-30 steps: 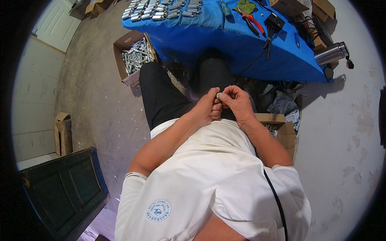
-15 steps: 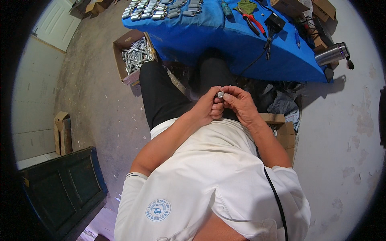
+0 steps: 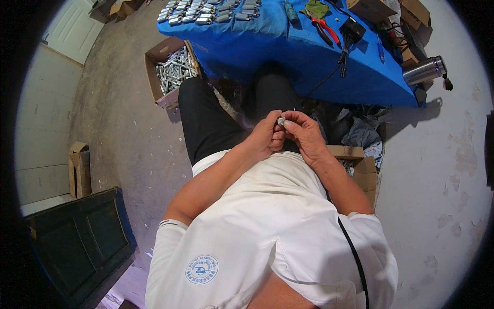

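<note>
Above my lap, my left hand [image 3: 266, 137] and my right hand [image 3: 305, 133] meet at a small silvery metal piece [image 3: 281, 121]. My left fingers are curled into a fist around it. The thumb and fingertips of my right hand pinch its near end. Most of the piece is hidden by the fingers, so its full shape does not show. On the table, rows of short silver metal cylinders [image 3: 205, 19] lie at the front left.
A blue-covered table [image 3: 231, 49] stands ahead, bearing red-handled pliers [image 3: 329, 32], a black adapter [image 3: 352, 32] with cable and a steel flask [image 3: 424, 70]. An open carton [image 3: 153, 72] of metal parts [image 3: 176, 70] sits left of my knee. Cardboard boxes [image 3: 366, 177] stand at right.
Both hands stay together at the same spot, with only a very slight shift of the fingers around the metal piece. The rest looks the same.
</note>
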`<state>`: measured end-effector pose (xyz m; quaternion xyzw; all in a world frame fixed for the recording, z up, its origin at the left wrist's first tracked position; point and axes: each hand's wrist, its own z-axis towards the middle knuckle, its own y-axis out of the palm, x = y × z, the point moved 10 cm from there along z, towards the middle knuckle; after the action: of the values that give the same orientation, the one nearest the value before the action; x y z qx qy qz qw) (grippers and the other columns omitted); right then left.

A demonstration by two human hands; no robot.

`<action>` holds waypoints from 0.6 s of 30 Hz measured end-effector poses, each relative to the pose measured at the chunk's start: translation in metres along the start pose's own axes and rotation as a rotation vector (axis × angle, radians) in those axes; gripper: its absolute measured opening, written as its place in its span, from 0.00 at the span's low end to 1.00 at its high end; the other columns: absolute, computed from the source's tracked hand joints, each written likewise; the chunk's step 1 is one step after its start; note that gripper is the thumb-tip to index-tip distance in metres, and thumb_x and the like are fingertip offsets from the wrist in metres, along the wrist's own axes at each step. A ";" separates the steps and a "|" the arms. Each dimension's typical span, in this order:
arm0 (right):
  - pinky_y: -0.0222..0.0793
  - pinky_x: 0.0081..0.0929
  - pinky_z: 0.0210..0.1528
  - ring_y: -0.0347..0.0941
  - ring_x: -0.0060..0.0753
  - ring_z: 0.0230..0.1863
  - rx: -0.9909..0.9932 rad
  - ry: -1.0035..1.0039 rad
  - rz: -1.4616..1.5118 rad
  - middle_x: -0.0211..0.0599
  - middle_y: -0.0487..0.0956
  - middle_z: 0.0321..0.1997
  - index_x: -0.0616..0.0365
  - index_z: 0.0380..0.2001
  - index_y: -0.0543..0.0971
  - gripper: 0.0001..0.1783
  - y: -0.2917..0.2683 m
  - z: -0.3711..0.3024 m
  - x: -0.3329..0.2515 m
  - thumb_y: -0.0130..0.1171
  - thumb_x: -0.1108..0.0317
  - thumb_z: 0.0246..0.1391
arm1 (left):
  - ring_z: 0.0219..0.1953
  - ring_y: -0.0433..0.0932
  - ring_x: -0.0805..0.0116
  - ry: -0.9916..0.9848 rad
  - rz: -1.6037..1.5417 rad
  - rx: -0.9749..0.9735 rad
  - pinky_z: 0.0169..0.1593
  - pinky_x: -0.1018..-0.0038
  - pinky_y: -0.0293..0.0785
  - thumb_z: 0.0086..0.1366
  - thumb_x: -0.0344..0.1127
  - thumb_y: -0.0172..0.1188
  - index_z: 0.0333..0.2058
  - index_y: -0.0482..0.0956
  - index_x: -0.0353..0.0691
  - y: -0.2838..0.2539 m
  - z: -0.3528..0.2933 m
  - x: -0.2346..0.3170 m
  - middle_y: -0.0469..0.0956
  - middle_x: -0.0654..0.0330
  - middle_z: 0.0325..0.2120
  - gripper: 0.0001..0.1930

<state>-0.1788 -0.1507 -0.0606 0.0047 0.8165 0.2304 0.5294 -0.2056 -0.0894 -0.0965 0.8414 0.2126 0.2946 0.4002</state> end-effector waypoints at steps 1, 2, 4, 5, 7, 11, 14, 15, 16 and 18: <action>0.74 0.23 0.44 0.77 0.23 0.38 0.012 -0.006 -0.016 0.33 0.80 0.40 0.58 0.44 0.77 0.11 -0.001 0.000 0.001 0.57 0.73 0.58 | 0.08 0.49 0.79 0.003 0.010 0.032 0.14 0.81 0.48 0.68 0.54 0.45 0.16 0.58 0.52 -0.002 0.000 0.000 0.55 0.73 0.08 0.23; 0.74 0.23 0.44 0.77 0.22 0.38 0.026 -0.008 -0.041 0.32 0.80 0.40 0.58 0.44 0.77 0.11 -0.001 0.000 0.000 0.58 0.73 0.58 | 0.09 0.49 0.79 0.006 0.020 0.065 0.14 0.81 0.48 0.68 0.54 0.45 0.16 0.58 0.52 -0.003 -0.001 0.000 0.56 0.73 0.08 0.23; 0.74 0.23 0.44 0.76 0.22 0.38 0.052 -0.011 -0.091 0.31 0.80 0.39 0.58 0.44 0.77 0.11 -0.001 -0.001 -0.001 0.58 0.73 0.58 | 0.09 0.49 0.79 0.011 0.030 0.094 0.14 0.81 0.48 0.68 0.54 0.45 0.16 0.58 0.52 -0.006 -0.001 0.000 0.56 0.73 0.08 0.23; 0.74 0.22 0.44 0.76 0.21 0.38 0.061 -0.030 -0.108 0.31 0.79 0.39 0.58 0.44 0.77 0.11 -0.002 -0.001 -0.001 0.58 0.73 0.58 | 0.09 0.49 0.79 0.013 0.029 0.090 0.14 0.81 0.48 0.68 0.54 0.44 0.17 0.58 0.52 -0.006 -0.001 -0.001 0.56 0.73 0.08 0.22; 0.73 0.21 0.44 0.75 0.20 0.37 0.080 -0.066 -0.144 0.30 0.79 0.39 0.58 0.44 0.77 0.10 -0.003 0.000 0.001 0.58 0.73 0.57 | 0.09 0.49 0.79 0.012 0.029 0.098 0.14 0.81 0.48 0.68 0.54 0.44 0.17 0.58 0.52 -0.008 -0.001 -0.002 0.56 0.72 0.08 0.22; 0.70 0.18 0.44 0.72 0.18 0.37 0.111 -0.110 -0.217 0.28 0.77 0.38 0.59 0.42 0.77 0.09 0.000 -0.001 -0.002 0.56 0.74 0.57 | 0.09 0.49 0.76 -0.009 0.011 0.129 0.15 0.77 0.48 0.67 0.53 0.44 0.17 0.58 0.50 -0.013 -0.001 -0.005 0.56 0.70 0.09 0.22; 0.68 0.17 0.43 0.71 0.17 0.37 0.147 -0.142 -0.306 0.28 0.77 0.37 0.59 0.42 0.77 0.09 -0.001 -0.001 0.002 0.56 0.75 0.57 | 0.09 0.49 0.74 -0.023 0.001 0.166 0.15 0.76 0.48 0.67 0.52 0.44 0.17 0.59 0.49 -0.021 0.001 -0.008 0.56 0.68 0.09 0.22; 0.68 0.17 0.43 0.71 0.17 0.37 0.165 -0.156 -0.372 0.28 0.77 0.38 0.60 0.41 0.77 0.09 -0.001 0.000 0.000 0.56 0.75 0.57 | 0.09 0.49 0.74 -0.021 0.001 0.183 0.15 0.76 0.48 0.66 0.52 0.44 0.17 0.59 0.49 -0.023 0.002 -0.007 0.56 0.68 0.09 0.22; 0.68 0.17 0.43 0.71 0.17 0.37 0.183 -0.169 -0.438 0.28 0.77 0.38 0.60 0.41 0.78 0.09 0.000 0.001 -0.002 0.56 0.75 0.56 | 0.09 0.49 0.74 -0.021 -0.005 0.186 0.15 0.76 0.48 0.66 0.52 0.45 0.17 0.59 0.48 -0.024 0.001 -0.007 0.56 0.68 0.09 0.21; 0.69 0.18 0.44 0.72 0.19 0.38 0.171 -0.187 -0.432 0.29 0.78 0.39 0.60 0.41 0.78 0.08 0.003 -0.002 -0.006 0.55 0.75 0.57 | 0.09 0.49 0.74 -0.020 -0.014 0.191 0.14 0.76 0.47 0.66 0.52 0.45 0.17 0.60 0.48 -0.023 -0.001 -0.007 0.56 0.68 0.09 0.21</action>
<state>-0.1788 -0.1508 -0.0534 -0.1037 0.7627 0.0405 0.6371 -0.2147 -0.0795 -0.1165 0.8771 0.2414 0.2617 0.3225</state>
